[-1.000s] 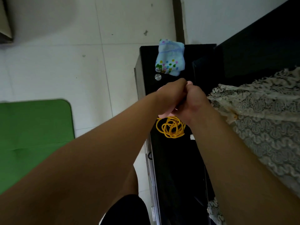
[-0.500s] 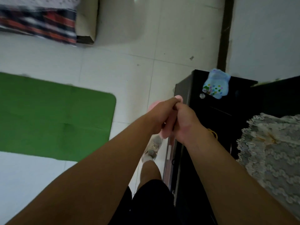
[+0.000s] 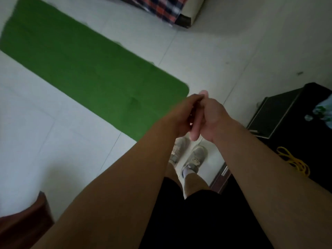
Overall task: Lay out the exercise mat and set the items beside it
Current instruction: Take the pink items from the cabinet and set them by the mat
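Leftmost, a reddish-brown wooden piece sits well short of the green exercise mat, which lies flat and unrolled on the pale tiled floor. Beyond the mat's far side hangs a plaid cloth. Just off the mat's right corner, the left grip and right grip curl together around a pale pink object. Grey shoes stand near that corner. Right of the mat, well apart, a black counter carries a yellow coiled cord and a pale blue cloth.
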